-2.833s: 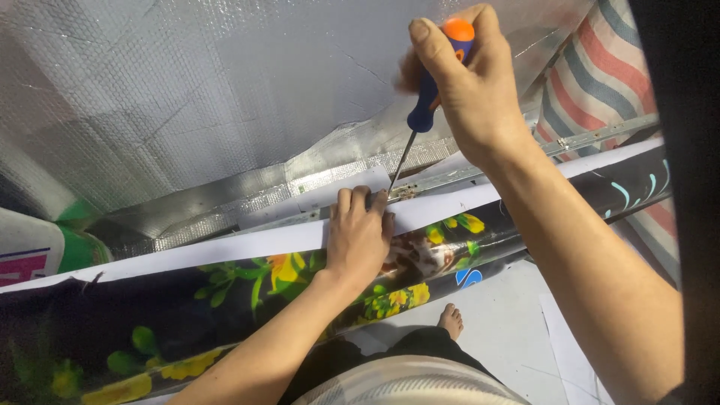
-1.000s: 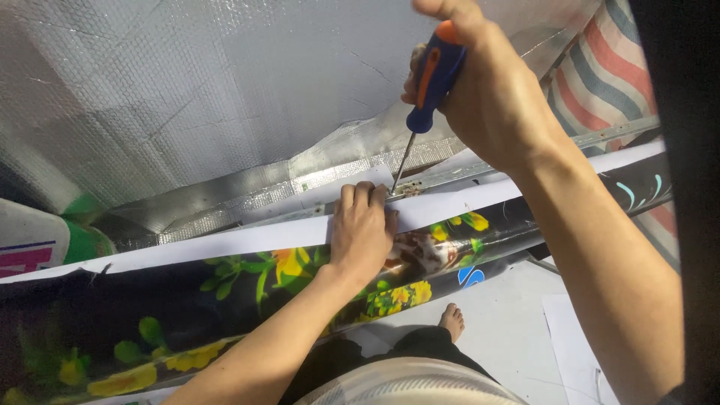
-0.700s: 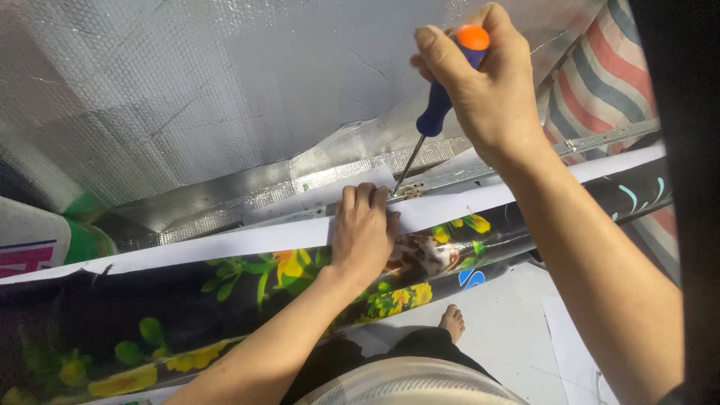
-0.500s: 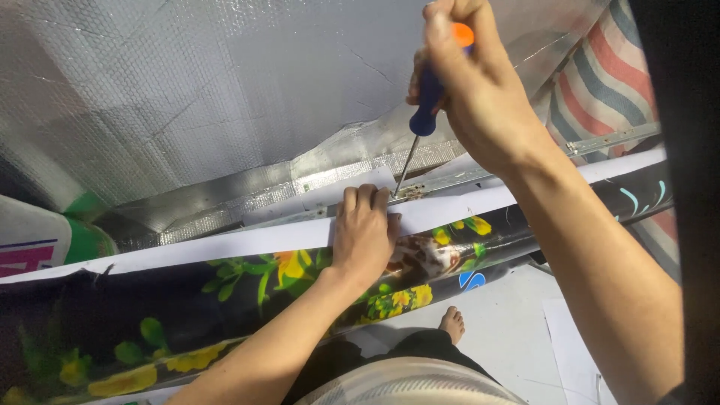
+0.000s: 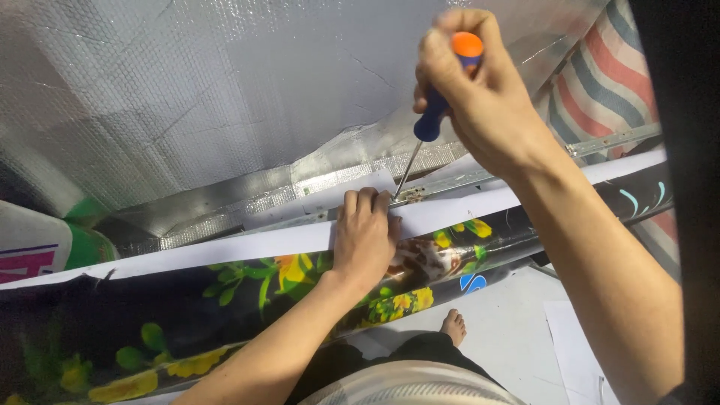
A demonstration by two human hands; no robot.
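The right hand (image 5: 487, 97) is wrapping its grip fully around the blue-and-orange-handled screwdriver (image 5: 439, 112), holding it steeply tilted so the thin metal shaft is pointing down at a screw spot on the thin grey metal rail (image 5: 450, 180). The left hand (image 5: 364, 240) is lying flat, fingers together, holding nothing, pressing on the white edge of the dark flower-printed sheet (image 5: 225, 285) just near of the screwdriver tip, apparently to keep the sheet and rail steady under the tip. Beyond the rail, quilted silver foil insulation (image 5: 187, 97) is sloping away. A green-and-white container (image 5: 45, 240) is sitting at the far left.
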